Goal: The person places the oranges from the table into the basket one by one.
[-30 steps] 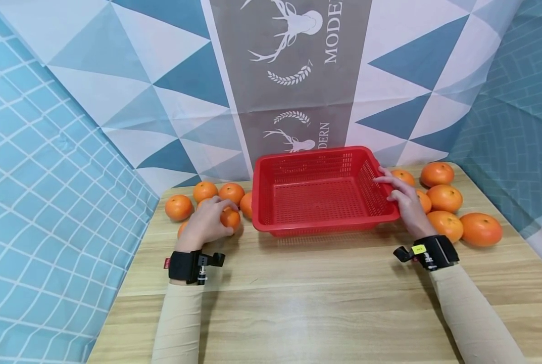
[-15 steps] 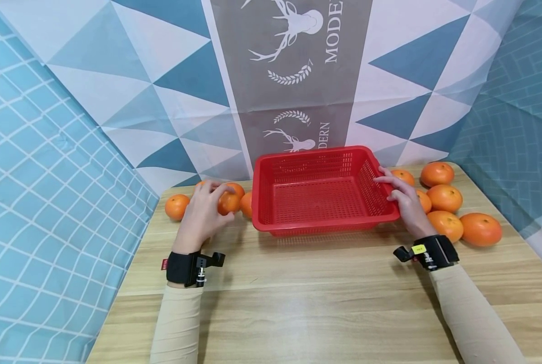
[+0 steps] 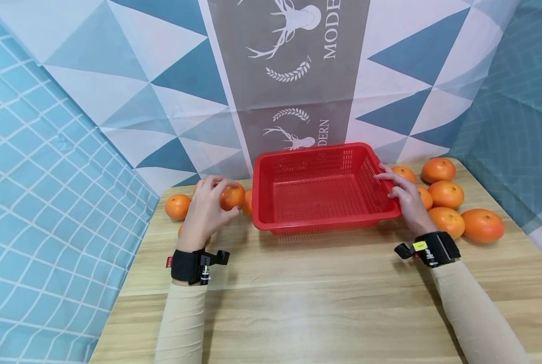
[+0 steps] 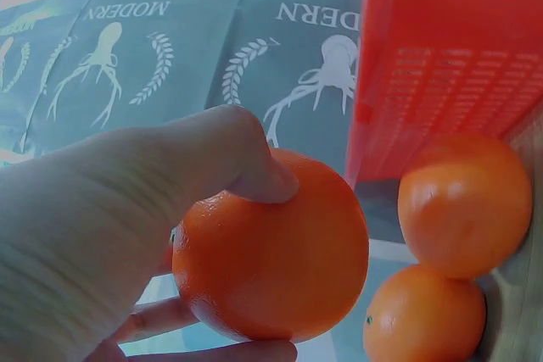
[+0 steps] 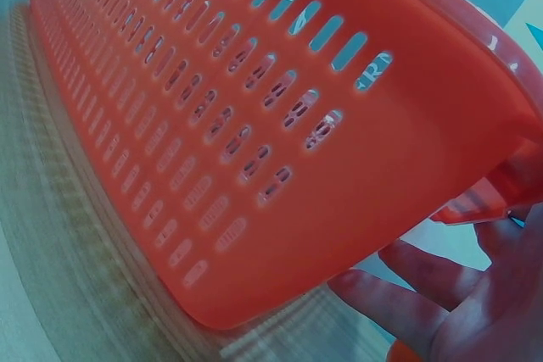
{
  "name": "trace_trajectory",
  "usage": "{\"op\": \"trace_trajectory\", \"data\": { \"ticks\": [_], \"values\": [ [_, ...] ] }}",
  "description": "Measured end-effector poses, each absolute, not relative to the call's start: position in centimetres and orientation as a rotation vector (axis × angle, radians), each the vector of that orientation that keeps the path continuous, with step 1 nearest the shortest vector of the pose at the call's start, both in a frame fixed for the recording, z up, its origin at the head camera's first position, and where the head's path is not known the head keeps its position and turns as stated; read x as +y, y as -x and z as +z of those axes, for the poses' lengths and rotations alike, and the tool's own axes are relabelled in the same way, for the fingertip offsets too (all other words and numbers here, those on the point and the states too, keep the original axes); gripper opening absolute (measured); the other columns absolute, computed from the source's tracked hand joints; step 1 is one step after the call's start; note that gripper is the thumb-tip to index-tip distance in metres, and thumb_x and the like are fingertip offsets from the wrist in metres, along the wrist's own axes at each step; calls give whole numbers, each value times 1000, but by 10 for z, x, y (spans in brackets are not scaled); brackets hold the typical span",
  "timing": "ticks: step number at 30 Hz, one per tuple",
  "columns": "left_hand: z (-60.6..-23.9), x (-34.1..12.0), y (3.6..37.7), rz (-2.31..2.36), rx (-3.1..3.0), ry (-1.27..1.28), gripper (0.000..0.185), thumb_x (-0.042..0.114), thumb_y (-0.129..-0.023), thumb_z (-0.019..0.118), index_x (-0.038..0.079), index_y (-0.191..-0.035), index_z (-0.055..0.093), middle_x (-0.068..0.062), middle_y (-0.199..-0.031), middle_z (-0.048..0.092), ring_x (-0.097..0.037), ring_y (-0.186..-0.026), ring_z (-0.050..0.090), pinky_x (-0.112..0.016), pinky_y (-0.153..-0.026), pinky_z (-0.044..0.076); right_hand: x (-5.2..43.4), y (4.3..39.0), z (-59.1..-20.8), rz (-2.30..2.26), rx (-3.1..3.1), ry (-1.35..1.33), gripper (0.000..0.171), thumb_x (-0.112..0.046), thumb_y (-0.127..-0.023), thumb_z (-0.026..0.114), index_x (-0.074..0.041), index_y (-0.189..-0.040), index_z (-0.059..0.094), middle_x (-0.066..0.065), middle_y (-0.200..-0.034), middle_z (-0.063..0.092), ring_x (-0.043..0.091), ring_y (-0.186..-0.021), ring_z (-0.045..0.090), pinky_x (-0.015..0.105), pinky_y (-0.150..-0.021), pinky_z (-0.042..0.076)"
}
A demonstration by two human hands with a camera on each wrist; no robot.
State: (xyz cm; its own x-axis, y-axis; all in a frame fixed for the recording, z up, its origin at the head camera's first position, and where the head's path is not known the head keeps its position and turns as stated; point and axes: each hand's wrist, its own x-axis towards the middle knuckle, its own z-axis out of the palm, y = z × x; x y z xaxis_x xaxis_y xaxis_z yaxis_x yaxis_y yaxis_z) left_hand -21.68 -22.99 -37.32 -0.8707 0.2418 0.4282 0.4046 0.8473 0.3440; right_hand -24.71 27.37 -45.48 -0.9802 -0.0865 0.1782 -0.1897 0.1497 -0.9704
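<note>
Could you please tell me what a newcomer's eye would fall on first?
Likely the bright red basket, toward the back of the table. Next, the orange held in the left hand, left of the basket, and the right hand at its right rim. More oranges sit on both sides.

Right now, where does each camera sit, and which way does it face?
Head: on the head, facing forward and down at the red perforated plastic basket; left hand, right hand, beige sleeves show.
Left wrist: worn there, facing the round orange fruit; left hand partly shows.
Right wrist: worn there, facing the basket's slotted side; right fingers show.
Head and left wrist share that gripped fruit and the basket.
</note>
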Motion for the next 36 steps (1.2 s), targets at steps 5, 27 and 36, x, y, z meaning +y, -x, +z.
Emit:
{"op": "trace_trajectory", "data": {
  "ticks": [5, 27, 36],
  "values": [
    [-372, -222, 223, -645, -2640, 488, 41, 10, -89, 83, 11, -130, 77, -21, -143, 64, -44, -137, 55, -61, -105, 59, 273, 248, -453, 1965, -2336, -263, 59, 5, -100, 37, 1, -154, 59, 2, -191, 25, 38, -175, 18, 6, -97, 57],
    [-346, -190, 248, -630, -2636, 574, 43, 17, -90, 82, 12, -132, 75, -19, -148, 64, -42, -141, 56, -61, -106, 63, 271, 247, -455, 1949, -2352, -256, 59, 5, -102, 34, 1, -155, 59, 4, -191, 24, 41, -175, 17, 6, -97, 55],
    [-342, -170, 260, -653, -2609, 622, 45, 18, -93, 84, 13, -137, 75, -19, -151, 63, -40, -144, 56, -59, -111, 62, 270, 245, -453, 1980, -2332, -235, 59, 6, -101, 33, 2, -154, 58, 2, -191, 23, 41, -176, 15, 6, -97, 56]
  ]
}}
